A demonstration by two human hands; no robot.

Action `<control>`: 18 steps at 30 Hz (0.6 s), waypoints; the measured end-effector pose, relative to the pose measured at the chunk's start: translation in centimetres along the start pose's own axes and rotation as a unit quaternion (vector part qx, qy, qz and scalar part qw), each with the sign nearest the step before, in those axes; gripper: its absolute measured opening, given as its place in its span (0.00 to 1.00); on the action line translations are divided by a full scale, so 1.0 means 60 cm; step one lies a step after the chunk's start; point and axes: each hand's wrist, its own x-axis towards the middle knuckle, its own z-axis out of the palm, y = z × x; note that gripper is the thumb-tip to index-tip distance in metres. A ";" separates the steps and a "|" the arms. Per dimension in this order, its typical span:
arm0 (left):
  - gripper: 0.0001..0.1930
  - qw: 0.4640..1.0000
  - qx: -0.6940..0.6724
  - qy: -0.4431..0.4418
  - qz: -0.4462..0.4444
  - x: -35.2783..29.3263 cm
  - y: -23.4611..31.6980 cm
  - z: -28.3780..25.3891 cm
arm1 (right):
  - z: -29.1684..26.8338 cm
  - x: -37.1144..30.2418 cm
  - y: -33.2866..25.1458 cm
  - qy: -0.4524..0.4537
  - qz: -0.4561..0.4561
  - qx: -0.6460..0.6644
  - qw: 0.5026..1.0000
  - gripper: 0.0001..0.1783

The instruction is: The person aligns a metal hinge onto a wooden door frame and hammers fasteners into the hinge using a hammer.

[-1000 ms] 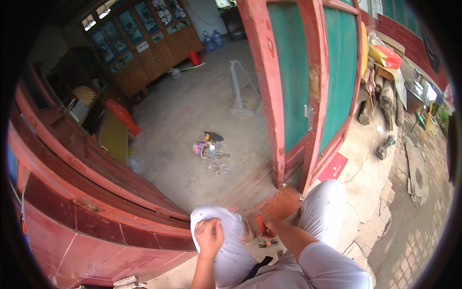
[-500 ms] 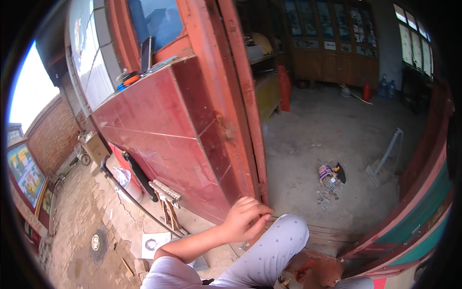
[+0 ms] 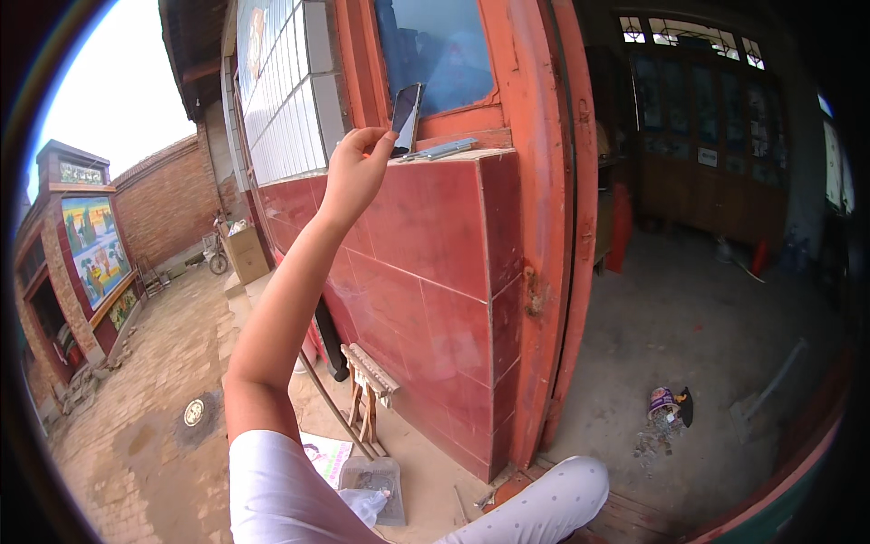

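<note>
Phone (image 3: 406,119), pinched in the left hand (image 3: 355,172): black. Ledge (image 3: 471,156) under it: pale grey. Wall tiles (image 3: 426,272) below the grip: dark red, glossy. Door frame (image 3: 544,227) beside it: orange-red. Sleeve (image 3: 281,494): white. Trouser leg (image 3: 535,503): white, dark dots.

White short sleeve (image 3: 272,490), white dotted trousers (image 3: 535,503)

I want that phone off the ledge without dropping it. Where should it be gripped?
Grip the phone by its long side edges near the lower end, coming from the left, where the left hand already reaches: it stands upright, leaning against the window frame.
</note>
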 end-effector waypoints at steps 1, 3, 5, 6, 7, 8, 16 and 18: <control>0.22 0.997 0.049 -0.065 -0.012 0.018 0.013 0.008 | -0.003 -0.003 0.002 0.001 0.001 0.001 1.000 0.17; 0.25 0.991 0.069 -0.109 -0.034 0.047 0.011 0.031 | -0.006 -0.002 0.005 0.005 0.003 0.003 1.000 0.17; 0.28 0.983 0.090 -0.153 -0.054 0.058 0.009 0.044 | -0.008 0.000 0.008 0.006 0.006 0.005 1.000 0.17; 0.29 0.974 0.108 -0.191 -0.054 0.058 0.009 0.048 | -0.017 -0.003 0.012 0.009 0.006 0.009 1.000 0.17; 0.30 0.964 0.126 -0.228 -0.054 0.058 0.009 0.050 | -0.019 -0.001 0.015 0.012 0.009 0.012 1.000 0.17; 0.28 0.964 0.114 -0.238 -0.042 0.065 -0.006 0.059 | -0.025 0.001 0.017 0.012 0.011 0.016 1.000 0.17; 0.27 0.978 0.062 -0.196 -0.044 0.062 -0.013 0.073 | -0.081 0.033 0.063 0.025 0.035 0.055 0.998 0.18; 0.23 0.982 0.033 -0.182 -0.048 0.050 0.006 0.087 | -0.099 0.048 0.085 0.032 0.055 0.074 0.995 0.18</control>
